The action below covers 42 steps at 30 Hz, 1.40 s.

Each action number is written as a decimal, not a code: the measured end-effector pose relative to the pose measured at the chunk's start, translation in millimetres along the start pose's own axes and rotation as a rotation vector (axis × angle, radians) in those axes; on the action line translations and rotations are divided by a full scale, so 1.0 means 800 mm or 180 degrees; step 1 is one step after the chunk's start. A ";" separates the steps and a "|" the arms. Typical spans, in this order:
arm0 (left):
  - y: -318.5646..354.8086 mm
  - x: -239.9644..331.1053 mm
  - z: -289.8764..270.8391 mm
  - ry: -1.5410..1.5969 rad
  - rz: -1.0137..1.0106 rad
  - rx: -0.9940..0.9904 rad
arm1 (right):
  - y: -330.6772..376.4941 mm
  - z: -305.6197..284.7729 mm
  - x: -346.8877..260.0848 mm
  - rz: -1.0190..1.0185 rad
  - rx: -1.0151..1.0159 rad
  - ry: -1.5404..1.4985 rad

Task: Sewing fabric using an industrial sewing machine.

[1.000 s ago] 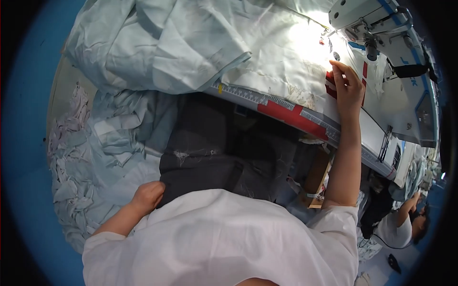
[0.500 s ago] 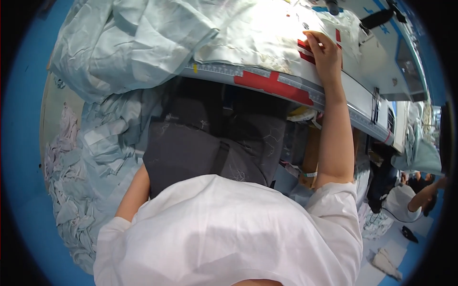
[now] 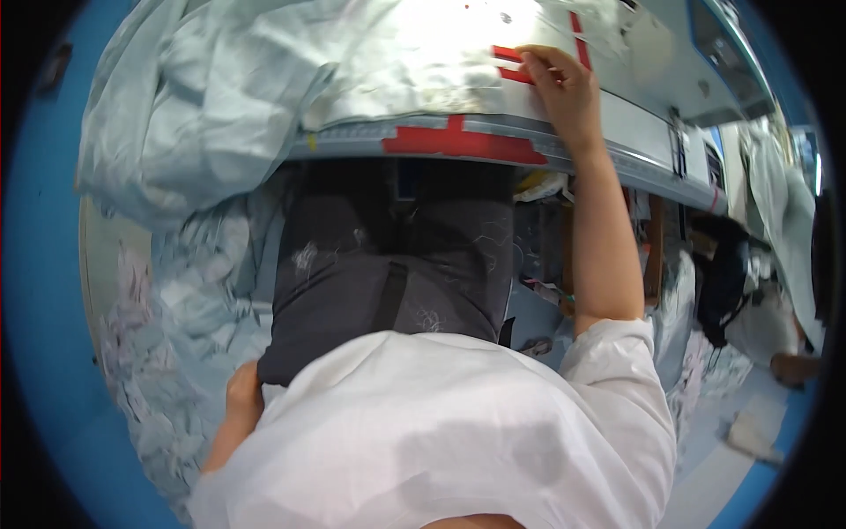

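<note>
My right hand (image 3: 568, 93) rests at the right part of the worktable, thumb and fingertips pinched together beside red tape strips (image 3: 516, 76) stuck on its white top. Whatever lies between these fingertips, if anything, is too small to make out. To the left of the hand, pale cloth (image 3: 397, 66) covers the brightly lit tabletop, and a large heap of pale green fabric (image 3: 203, 97) hangs over the front edge. Down by my left hip is my left hand (image 3: 246, 390), against my dark grey trousers (image 3: 339, 304); its fingers are hidden.
A ruler strip with red tape (image 3: 463, 143) runs along the table's front edge. Crumpled pale fabric (image 3: 189, 326) is piled on the left. At the right, a white machine body (image 3: 679, 66) stands over the table, and a blurred person (image 3: 767, 317) is farther off.
The view has shifted, so the table appears farther left. My left hand has come into sight at my hip. My right hand stays pinched by the red strips.
</note>
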<state>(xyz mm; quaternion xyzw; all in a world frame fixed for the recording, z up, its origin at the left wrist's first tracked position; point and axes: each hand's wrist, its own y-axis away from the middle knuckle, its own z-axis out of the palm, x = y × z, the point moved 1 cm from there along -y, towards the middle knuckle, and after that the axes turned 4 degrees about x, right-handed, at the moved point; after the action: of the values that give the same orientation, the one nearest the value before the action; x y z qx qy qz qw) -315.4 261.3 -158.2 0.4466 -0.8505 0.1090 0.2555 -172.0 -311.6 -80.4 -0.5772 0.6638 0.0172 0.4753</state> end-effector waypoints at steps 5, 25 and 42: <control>0.021 -0.119 -0.010 0.2431 -0.1513 0.1303 | 0.101 0.012 -0.075 -0.0115 0.0298 -0.0642; -0.328 0.288 0.098 0.1533 0.0525 -0.2355 | 0.362 -0.173 0.155 0.3067 0.1713 -0.0056; -0.395 0.291 0.099 0.1282 0.0065 -0.2034 | 0.342 -0.187 0.267 0.2147 0.0724 0.1904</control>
<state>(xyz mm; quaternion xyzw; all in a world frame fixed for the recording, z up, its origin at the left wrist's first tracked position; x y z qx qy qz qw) -194.3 -118.1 -114.9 0.3054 -0.7788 -0.0737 0.5429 -452.4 -465.6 -281.7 -0.2530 0.9200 -0.0694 0.2911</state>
